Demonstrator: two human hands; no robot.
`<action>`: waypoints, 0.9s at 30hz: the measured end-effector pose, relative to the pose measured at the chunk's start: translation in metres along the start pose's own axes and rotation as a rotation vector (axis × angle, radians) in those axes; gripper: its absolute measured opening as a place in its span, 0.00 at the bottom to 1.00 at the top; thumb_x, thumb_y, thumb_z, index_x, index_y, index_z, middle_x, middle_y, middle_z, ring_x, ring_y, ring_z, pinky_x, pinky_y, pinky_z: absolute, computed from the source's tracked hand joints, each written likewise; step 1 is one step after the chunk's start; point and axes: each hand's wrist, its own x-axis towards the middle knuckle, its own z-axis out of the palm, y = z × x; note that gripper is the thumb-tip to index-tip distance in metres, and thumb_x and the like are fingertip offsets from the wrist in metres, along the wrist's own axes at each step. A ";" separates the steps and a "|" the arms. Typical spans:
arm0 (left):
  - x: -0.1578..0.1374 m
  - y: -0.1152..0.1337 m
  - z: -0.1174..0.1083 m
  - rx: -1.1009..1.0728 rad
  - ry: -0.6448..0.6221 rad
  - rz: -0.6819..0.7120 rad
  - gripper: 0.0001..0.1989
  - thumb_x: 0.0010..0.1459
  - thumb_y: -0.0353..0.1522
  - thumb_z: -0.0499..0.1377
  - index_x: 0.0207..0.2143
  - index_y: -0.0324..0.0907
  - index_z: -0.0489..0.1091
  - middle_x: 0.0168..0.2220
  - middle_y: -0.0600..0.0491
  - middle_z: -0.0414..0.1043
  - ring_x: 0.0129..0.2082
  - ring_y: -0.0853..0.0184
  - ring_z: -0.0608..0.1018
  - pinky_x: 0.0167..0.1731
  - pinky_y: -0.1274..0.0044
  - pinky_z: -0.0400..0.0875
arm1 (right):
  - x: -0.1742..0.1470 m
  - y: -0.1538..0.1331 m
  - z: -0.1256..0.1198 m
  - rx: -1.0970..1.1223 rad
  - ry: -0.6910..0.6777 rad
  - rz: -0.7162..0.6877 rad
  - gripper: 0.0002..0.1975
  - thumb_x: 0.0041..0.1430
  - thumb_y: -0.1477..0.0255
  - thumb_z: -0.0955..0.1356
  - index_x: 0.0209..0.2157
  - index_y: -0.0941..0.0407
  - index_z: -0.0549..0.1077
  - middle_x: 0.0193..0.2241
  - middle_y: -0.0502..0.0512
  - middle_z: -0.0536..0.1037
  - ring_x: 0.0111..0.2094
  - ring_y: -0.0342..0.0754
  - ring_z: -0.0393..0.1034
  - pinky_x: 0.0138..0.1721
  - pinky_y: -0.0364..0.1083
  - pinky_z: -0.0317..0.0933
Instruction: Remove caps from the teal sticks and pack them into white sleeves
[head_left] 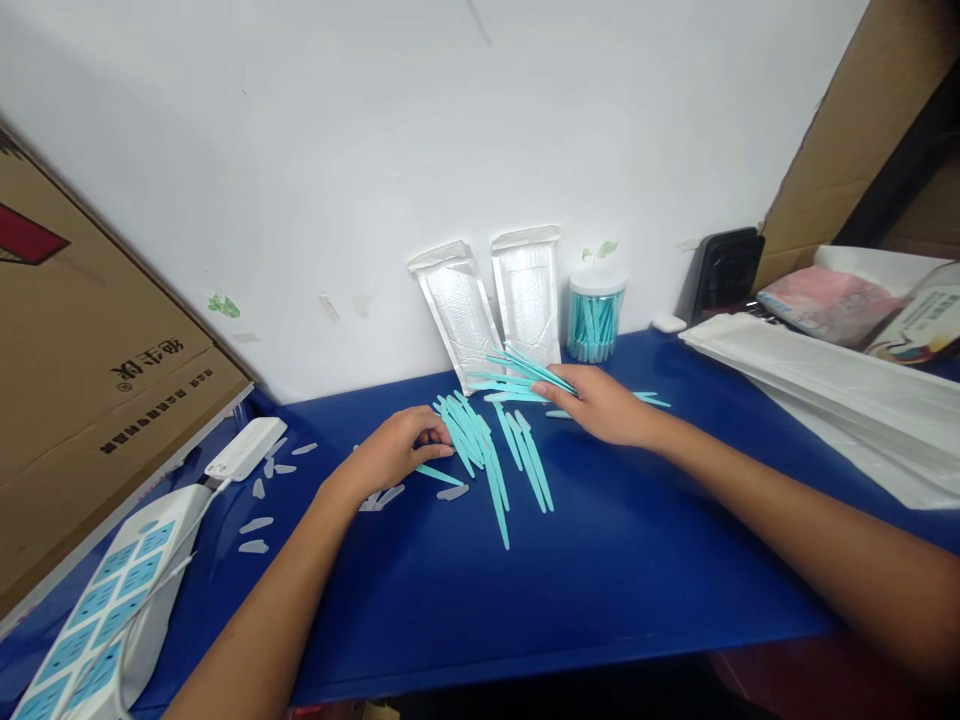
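My right hand (600, 402) is closed around a fanned bundle of slim teal eyebrow razors (517, 376), their ends pointing left above the table. Curled at the left edge of a loose pile of similar razors (466, 430) is my left hand (397, 450); its fingers and thumb are bent inward, and what lies between them is hidden. One razor (439, 474) sticks out below the left thumb. A few razors (534, 465) lie just right of the pile. Small clear plastic caps (452, 492) are scattered near the left hand.
Two silvery bubble mailers (459, 310) lean on the wall beside a clear jar (596, 318) of teal sticks. At left are a power strip (112, 600), a white charger (246, 447) and a cardboard box (97, 370). White bags (840, 390) lie at right on the blue table (600, 580).
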 end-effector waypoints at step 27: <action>0.003 0.029 0.005 -0.718 0.572 -0.154 0.18 0.53 0.41 0.73 0.42 0.39 0.81 0.39 0.45 0.85 0.43 0.56 0.84 0.47 0.68 0.78 | -0.007 -0.026 0.001 0.157 -0.259 -0.104 0.23 0.73 0.51 0.58 0.31 0.54 0.64 0.28 0.48 0.66 0.31 0.47 0.61 0.35 0.47 0.55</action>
